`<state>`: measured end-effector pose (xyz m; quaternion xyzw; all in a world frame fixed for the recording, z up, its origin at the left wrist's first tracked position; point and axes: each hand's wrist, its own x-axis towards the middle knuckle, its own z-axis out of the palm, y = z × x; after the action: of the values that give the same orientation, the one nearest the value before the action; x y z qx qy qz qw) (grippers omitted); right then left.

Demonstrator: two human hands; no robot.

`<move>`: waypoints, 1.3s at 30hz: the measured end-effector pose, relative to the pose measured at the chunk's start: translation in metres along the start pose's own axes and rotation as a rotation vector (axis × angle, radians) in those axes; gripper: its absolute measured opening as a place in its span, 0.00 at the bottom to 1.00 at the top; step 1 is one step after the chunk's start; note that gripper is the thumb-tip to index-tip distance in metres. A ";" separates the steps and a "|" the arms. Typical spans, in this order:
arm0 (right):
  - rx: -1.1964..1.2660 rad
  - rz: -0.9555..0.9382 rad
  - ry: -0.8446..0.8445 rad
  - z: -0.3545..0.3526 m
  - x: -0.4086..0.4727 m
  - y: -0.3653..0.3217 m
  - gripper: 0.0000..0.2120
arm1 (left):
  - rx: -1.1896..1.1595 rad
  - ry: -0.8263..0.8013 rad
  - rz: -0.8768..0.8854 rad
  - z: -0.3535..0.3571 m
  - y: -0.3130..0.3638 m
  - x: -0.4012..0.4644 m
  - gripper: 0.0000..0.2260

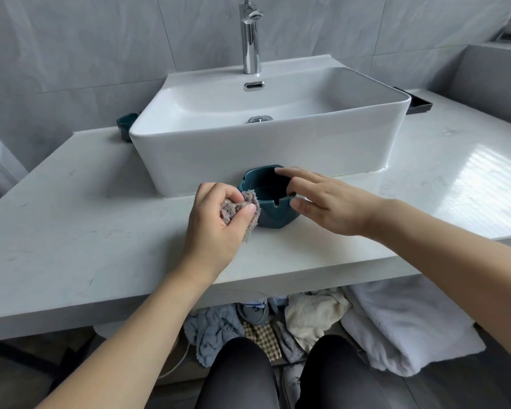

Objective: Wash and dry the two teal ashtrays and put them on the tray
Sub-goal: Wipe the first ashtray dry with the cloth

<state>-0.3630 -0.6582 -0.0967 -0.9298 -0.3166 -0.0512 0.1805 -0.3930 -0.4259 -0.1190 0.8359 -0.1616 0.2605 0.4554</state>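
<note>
A: Where's the glossy teal ceramic ashtray [267, 196]?
B: On the white marble counter [101, 231], just near of the basin. Right hand [322, 199] spread over its rim; left hand [219, 219] pinching a grey fluffy cloth [242, 206] beside it

Both arms were bare from the bottom edge of the picture to the fingertips, with no sleeve or cuff showing on either. The left hand [216, 222] wore no ring, watch or glove, and its thumbnail was short and unpainted. The right hand [325, 199] was likewise bare, with a short, plain thumbnail. Below, the two legs [278, 376] were covered in smooth, close-fitting dark grey fabric, like leggings, with no seam, pocket or pattern to be made out.
</note>
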 end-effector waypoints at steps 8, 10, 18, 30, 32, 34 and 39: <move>0.116 -0.014 0.013 0.008 0.002 -0.005 0.14 | 0.240 -0.163 0.065 0.007 -0.006 -0.003 0.11; 0.083 -0.020 0.051 0.008 0.001 -0.009 0.11 | 0.309 -0.165 0.099 0.010 -0.005 -0.004 0.11; -0.137 -0.038 0.214 0.021 0.008 -0.015 0.14 | -0.013 -0.054 -0.060 0.005 0.000 0.003 0.08; -0.232 0.026 0.147 0.004 -0.001 -0.019 0.26 | 0.100 0.013 0.132 -0.003 -0.006 0.005 0.06; -0.229 -0.056 0.105 0.002 -0.005 -0.001 0.23 | 0.093 -0.008 0.153 -0.004 -0.004 0.004 0.06; -0.150 -0.098 0.046 0.008 -0.001 0.005 0.21 | 0.120 -0.070 0.211 -0.001 -0.001 0.001 0.08; -0.124 -0.143 0.002 0.007 0.018 -0.002 0.21 | 0.190 -0.153 0.196 0.002 -0.004 0.002 0.11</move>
<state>-0.3498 -0.6438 -0.0985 -0.9141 -0.3784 -0.0843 0.1188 -0.3887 -0.4252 -0.1215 0.8727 -0.2514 0.2536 0.3331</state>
